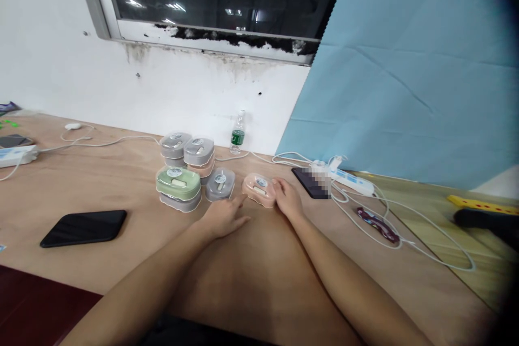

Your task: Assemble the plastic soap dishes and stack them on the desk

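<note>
A pink oval lidded box (pixel 258 191) with a clear cover, a round label and a pale clip-like piece on top sits on the table. My right hand (pixel 287 196) is wrapped against its right side, fingertips at the upper edge. On the other side, my left hand (pixel 225 217) has its fingers apart, the index fingertip at the box's lower left edge. Just left stands a single grey box (pixel 220 184) of the same shape. A green box (pixel 178 183) rests on a grey one, and behind them grey boxes (pixel 198 150) are stacked over others, one of them pink.
A black phone (pixel 84 228) lies at the left; another phone (pixel 310 181) lies right of my hands. White cables run around a power strip (pixel 352 180) and a dark red wrapper (pixel 378 224). A plastic bottle (pixel 237 134) stands against the wall.
</note>
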{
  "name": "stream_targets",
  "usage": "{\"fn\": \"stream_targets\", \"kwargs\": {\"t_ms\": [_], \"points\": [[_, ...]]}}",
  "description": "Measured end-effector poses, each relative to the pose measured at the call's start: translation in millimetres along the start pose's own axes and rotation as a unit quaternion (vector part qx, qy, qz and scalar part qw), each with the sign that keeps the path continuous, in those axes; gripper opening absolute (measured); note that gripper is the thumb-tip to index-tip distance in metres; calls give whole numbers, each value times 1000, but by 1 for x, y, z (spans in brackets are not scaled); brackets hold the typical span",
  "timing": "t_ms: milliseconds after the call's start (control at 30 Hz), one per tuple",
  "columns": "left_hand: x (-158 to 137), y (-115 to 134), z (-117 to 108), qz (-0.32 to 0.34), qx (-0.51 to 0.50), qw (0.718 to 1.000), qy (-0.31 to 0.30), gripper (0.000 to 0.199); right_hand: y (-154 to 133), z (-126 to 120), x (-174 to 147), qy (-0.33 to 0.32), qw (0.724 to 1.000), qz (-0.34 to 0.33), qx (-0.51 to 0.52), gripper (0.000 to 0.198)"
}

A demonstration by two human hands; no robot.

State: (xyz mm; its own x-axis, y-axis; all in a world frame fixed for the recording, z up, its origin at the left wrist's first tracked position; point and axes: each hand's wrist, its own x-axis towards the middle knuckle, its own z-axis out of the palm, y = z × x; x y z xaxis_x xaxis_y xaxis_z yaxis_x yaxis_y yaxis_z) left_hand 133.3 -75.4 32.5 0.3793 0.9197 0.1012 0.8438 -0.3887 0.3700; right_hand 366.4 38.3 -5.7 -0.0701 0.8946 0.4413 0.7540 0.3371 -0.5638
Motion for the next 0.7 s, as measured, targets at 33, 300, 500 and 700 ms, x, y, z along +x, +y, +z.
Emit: {"fn": "stream_targets", "kwargs": {"t_ms": [33, 300, 500, 700], "points": [[0, 0, 0, -8, 8, 1000, 6, 62, -5, 0, -3, -10, 1000, -13, -19, 44], [2, -1, -4, -86, 24, 995, 49, 60, -35, 3, -23, -101, 985, -139, -19, 45], [3, -3, -5, -101, 43, 989, 104, 45, -22, 1, -15, -168, 973, -148, 53, 49], [3, -15, -3, -26, 32, 995, 96, 48, -19, -1, -15, -199, 965, -156, 75, 66]]}}
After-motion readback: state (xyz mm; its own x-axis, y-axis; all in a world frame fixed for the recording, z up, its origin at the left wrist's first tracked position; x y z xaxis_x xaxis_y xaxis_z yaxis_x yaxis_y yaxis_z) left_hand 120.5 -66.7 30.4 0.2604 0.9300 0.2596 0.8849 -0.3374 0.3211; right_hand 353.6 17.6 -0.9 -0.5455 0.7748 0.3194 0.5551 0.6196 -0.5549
